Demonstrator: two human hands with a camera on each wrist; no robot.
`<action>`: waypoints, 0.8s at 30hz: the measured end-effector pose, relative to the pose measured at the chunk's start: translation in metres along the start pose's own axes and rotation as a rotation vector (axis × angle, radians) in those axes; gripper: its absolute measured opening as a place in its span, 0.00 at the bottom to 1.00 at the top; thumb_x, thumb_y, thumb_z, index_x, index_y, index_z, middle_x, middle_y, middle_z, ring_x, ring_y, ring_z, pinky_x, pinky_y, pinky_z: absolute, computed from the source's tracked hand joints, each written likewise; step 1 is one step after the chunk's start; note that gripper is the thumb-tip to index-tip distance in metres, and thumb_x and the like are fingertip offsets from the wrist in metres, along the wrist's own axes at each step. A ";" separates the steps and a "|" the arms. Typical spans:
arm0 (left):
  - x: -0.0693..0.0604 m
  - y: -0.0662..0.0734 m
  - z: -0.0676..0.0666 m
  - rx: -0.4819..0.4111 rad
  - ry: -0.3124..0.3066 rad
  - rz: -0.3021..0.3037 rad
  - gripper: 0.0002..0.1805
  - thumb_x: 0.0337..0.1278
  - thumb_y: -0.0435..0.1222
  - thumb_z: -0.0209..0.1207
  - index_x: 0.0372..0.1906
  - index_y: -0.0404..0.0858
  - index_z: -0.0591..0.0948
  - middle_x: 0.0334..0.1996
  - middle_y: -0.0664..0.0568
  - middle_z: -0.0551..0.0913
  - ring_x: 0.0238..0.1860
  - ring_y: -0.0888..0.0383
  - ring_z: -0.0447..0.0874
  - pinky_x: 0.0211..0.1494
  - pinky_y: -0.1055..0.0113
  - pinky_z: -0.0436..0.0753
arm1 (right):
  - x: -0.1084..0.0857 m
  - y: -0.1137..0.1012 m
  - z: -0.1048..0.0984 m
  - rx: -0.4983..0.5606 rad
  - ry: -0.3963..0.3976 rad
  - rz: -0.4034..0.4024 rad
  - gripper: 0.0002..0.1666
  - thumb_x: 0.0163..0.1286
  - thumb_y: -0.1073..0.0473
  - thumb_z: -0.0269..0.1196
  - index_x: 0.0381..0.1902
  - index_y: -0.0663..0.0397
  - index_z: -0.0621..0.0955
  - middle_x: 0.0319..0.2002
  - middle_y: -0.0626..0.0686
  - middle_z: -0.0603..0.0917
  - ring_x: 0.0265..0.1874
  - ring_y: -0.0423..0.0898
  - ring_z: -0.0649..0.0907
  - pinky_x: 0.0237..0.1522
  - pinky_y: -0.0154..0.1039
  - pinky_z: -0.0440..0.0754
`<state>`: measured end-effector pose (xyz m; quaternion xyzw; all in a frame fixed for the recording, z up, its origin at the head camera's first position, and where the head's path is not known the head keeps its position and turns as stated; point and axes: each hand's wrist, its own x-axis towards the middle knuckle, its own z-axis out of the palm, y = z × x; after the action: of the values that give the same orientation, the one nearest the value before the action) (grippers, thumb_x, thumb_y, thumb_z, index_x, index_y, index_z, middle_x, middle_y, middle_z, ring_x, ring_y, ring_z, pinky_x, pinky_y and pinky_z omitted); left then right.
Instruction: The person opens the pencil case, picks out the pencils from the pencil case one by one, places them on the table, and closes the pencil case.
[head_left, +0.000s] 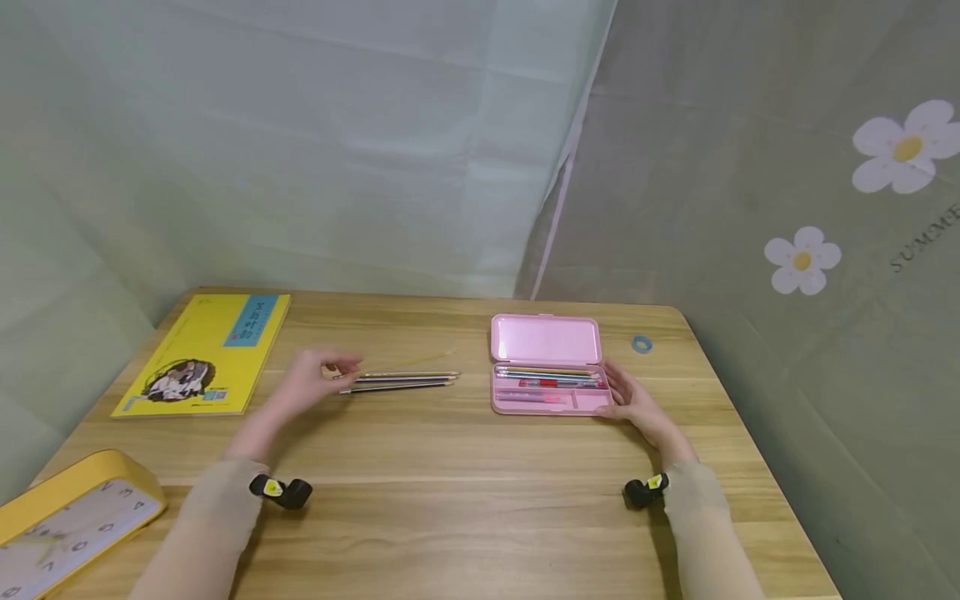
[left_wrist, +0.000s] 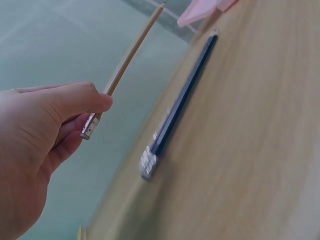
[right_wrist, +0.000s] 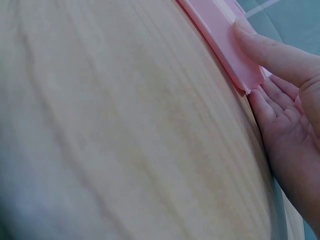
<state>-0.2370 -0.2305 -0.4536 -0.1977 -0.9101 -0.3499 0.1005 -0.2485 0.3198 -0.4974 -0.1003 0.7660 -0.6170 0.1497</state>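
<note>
Pink case point(head_left: 546, 339), yellowish pencil point(left_wrist: 132, 53), seemingly navy pencil point(left_wrist: 184, 95), yellow book point(head_left: 202, 337), blue ring point(head_left: 642, 350)

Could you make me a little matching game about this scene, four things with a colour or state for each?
1. Left hand
2. Right hand
3. Book
4. Pencil case

A. Pink, lid open
B. Holding number 4 by one end
C. Mostly yellow
D. Pinching a pencil

Right pairs: 1-D, 2-B, 3-C, 4-A

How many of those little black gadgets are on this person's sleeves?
2: one small black wrist camera on the left beige fabric sleeve, another on the right beige fabric sleeve.
</note>
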 end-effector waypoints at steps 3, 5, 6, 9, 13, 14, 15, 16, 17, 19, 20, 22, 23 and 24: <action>-0.006 -0.005 0.000 -0.018 -0.041 -0.029 0.14 0.50 0.26 0.66 0.45 0.29 0.85 0.30 0.49 0.88 0.34 0.62 0.80 0.39 0.67 0.79 | 0.000 0.000 0.000 -0.010 0.002 -0.002 0.59 0.59 0.71 0.67 0.77 0.64 0.42 0.78 0.66 0.45 0.77 0.60 0.46 0.72 0.29 0.57; -0.009 -0.008 0.001 -0.022 -0.062 -0.039 0.13 0.50 0.26 0.66 0.44 0.30 0.86 0.30 0.50 0.88 0.34 0.63 0.80 0.41 0.66 0.80 | -0.001 0.000 0.000 -0.014 0.001 -0.008 0.59 0.60 0.71 0.67 0.77 0.65 0.42 0.77 0.66 0.45 0.77 0.61 0.46 0.75 0.35 0.55; -0.009 -0.009 0.002 -0.022 -0.070 -0.038 0.13 0.50 0.27 0.66 0.44 0.30 0.86 0.30 0.50 0.88 0.34 0.64 0.80 0.42 0.65 0.80 | 0.000 0.000 0.000 -0.016 0.000 -0.010 0.59 0.60 0.71 0.67 0.77 0.66 0.42 0.77 0.67 0.45 0.77 0.61 0.46 0.75 0.37 0.53; -0.011 -0.012 0.004 -0.025 -0.086 -0.028 0.13 0.51 0.27 0.67 0.44 0.30 0.86 0.30 0.51 0.88 0.34 0.65 0.80 0.43 0.64 0.81 | 0.000 0.000 0.001 -0.012 0.001 -0.013 0.58 0.60 0.71 0.67 0.77 0.65 0.42 0.77 0.66 0.45 0.77 0.61 0.46 0.75 0.38 0.53; -0.012 -0.015 0.007 -0.034 -0.108 -0.028 0.13 0.50 0.26 0.66 0.44 0.30 0.86 0.30 0.51 0.88 0.33 0.64 0.81 0.43 0.64 0.82 | 0.000 0.000 0.001 -0.012 0.005 -0.001 0.59 0.60 0.71 0.67 0.77 0.64 0.42 0.78 0.65 0.45 0.77 0.60 0.47 0.74 0.34 0.55; -0.012 -0.016 0.008 -0.039 -0.115 -0.032 0.13 0.50 0.26 0.66 0.44 0.30 0.86 0.31 0.51 0.88 0.33 0.64 0.81 0.43 0.64 0.82 | 0.000 0.000 0.001 -0.014 0.005 0.001 0.59 0.60 0.71 0.67 0.77 0.63 0.42 0.78 0.65 0.45 0.77 0.60 0.47 0.74 0.35 0.55; -0.012 -0.017 0.009 -0.041 -0.122 -0.032 0.13 0.50 0.26 0.66 0.43 0.30 0.86 0.31 0.50 0.88 0.33 0.63 0.81 0.43 0.64 0.82 | 0.000 -0.001 0.001 -0.011 0.010 0.008 0.59 0.60 0.71 0.67 0.77 0.63 0.43 0.78 0.64 0.46 0.77 0.59 0.47 0.74 0.35 0.55; -0.012 -0.018 0.009 -0.039 -0.128 -0.033 0.12 0.50 0.26 0.66 0.43 0.30 0.86 0.31 0.50 0.88 0.33 0.63 0.81 0.43 0.64 0.82 | 0.000 -0.001 0.001 -0.013 0.005 0.006 0.59 0.60 0.70 0.67 0.77 0.63 0.43 0.78 0.64 0.45 0.77 0.60 0.47 0.74 0.35 0.55; -0.012 -0.019 0.010 -0.037 -0.134 -0.031 0.12 0.50 0.26 0.66 0.43 0.30 0.86 0.31 0.50 0.88 0.33 0.63 0.81 0.43 0.64 0.82 | 0.000 -0.001 0.001 -0.014 0.004 0.007 0.59 0.60 0.70 0.67 0.77 0.63 0.43 0.78 0.64 0.45 0.77 0.59 0.47 0.74 0.36 0.55; -0.012 -0.020 0.011 -0.035 -0.142 -0.022 0.11 0.50 0.25 0.66 0.41 0.30 0.86 0.31 0.50 0.88 0.33 0.64 0.81 0.43 0.64 0.82 | 0.000 -0.001 0.002 -0.011 0.003 0.010 0.59 0.60 0.70 0.67 0.78 0.61 0.43 0.78 0.63 0.45 0.77 0.59 0.47 0.74 0.35 0.55; -0.012 -0.021 0.012 -0.033 -0.143 -0.017 0.11 0.50 0.25 0.66 0.41 0.30 0.87 0.31 0.50 0.88 0.33 0.65 0.81 0.42 0.64 0.83 | 0.000 -0.001 0.002 -0.011 0.001 0.009 0.59 0.60 0.70 0.67 0.78 0.61 0.43 0.78 0.63 0.45 0.77 0.59 0.47 0.74 0.34 0.55; -0.013 -0.022 0.012 -0.030 -0.144 -0.012 0.10 0.50 0.25 0.66 0.40 0.30 0.87 0.31 0.49 0.89 0.32 0.66 0.81 0.42 0.65 0.83 | 0.000 -0.001 0.002 -0.007 0.000 0.010 0.59 0.60 0.70 0.67 0.78 0.61 0.43 0.78 0.63 0.45 0.77 0.58 0.47 0.73 0.30 0.57; -0.013 -0.022 0.013 -0.030 -0.143 -0.010 0.10 0.50 0.25 0.66 0.40 0.30 0.87 0.31 0.49 0.89 0.32 0.66 0.81 0.41 0.65 0.83 | 0.000 -0.002 0.002 -0.006 0.001 0.010 0.59 0.60 0.70 0.67 0.78 0.61 0.43 0.78 0.63 0.45 0.77 0.58 0.47 0.72 0.29 0.57; -0.013 -0.022 0.013 -0.029 -0.143 -0.008 0.10 0.50 0.25 0.66 0.40 0.30 0.87 0.31 0.49 0.89 0.32 0.66 0.81 0.41 0.66 0.83 | -0.001 -0.001 0.002 -0.004 0.001 0.009 0.59 0.59 0.71 0.67 0.78 0.61 0.43 0.78 0.63 0.45 0.77 0.58 0.47 0.71 0.27 0.58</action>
<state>-0.2356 -0.2403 -0.4802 -0.2199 -0.9107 -0.3484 0.0310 -0.2474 0.3181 -0.4963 -0.0969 0.7678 -0.6149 0.1519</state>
